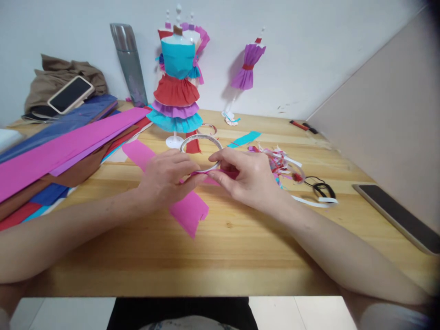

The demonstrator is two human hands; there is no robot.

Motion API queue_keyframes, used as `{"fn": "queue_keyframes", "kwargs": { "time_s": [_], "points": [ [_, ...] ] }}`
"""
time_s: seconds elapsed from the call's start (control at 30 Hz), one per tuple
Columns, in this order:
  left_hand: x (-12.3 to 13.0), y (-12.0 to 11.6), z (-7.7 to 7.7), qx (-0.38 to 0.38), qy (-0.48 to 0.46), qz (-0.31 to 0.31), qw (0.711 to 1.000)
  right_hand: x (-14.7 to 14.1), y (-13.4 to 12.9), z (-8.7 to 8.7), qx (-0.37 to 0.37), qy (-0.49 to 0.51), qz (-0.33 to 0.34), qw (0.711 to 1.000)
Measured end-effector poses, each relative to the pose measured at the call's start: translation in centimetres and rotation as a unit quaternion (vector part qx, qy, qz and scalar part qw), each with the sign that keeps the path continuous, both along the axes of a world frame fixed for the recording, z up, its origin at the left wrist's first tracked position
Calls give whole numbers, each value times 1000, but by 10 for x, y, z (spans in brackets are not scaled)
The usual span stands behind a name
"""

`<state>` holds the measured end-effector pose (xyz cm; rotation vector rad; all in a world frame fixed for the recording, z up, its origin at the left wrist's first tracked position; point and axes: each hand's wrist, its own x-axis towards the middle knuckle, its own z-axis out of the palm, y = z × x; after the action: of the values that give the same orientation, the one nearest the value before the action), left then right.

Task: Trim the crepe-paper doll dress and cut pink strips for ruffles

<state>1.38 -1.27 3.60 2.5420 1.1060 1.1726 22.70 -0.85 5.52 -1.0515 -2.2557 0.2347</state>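
My left hand (pixel 172 176) and my right hand (pixel 244 176) meet over the middle of the table. Between them stands a thin roll of tape (pixel 187 141), a ring with a printed inner side. My right fingers and thumb close around its near right edge. My left thumb and fingers pinch a narrow folded pink strip of crepe paper (pixel 210 178) at the ring's lower edge; its right end passes behind my right thumb. Under my left hand a wider pink crepe paper strip (pixel 188 211) lies slantwise on the table, its middle hidden by that hand.
Behind the hands stands a dress form (pixel 177 91) in tiered paper; a smaller one (pixel 249 68) wears purple. Coloured paper sheets (pixel 68 137) and a bottle (pixel 129 64) are left. Scraps (pixel 278 162), a black cord (pixel 323 188) and a phone (pixel 398 217) lie right.
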Motion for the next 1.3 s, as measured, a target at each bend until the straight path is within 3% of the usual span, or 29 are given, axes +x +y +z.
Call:
{"fn": "queue_keyframes", "kwargs": {
  "time_s": [0.4, 0.7, 1.13, 1.3],
  "points": [
    [2, -2, 7, -210, -101, -5, 973, -1, -3, -5, 116, -47, -74, 989],
    [1, -2, 7, -254, -135, -23, 958, 3, -3, 7, 25, 6, -46, 999],
    [0, -1, 6, -266, -131, -34, 954, 3, -3, 20, -68, -17, -32, 997],
    [1, -2, 4, -266, -131, -34, 954, 0, -5, 16, -95, 61, 78, 990]
  ]
}}
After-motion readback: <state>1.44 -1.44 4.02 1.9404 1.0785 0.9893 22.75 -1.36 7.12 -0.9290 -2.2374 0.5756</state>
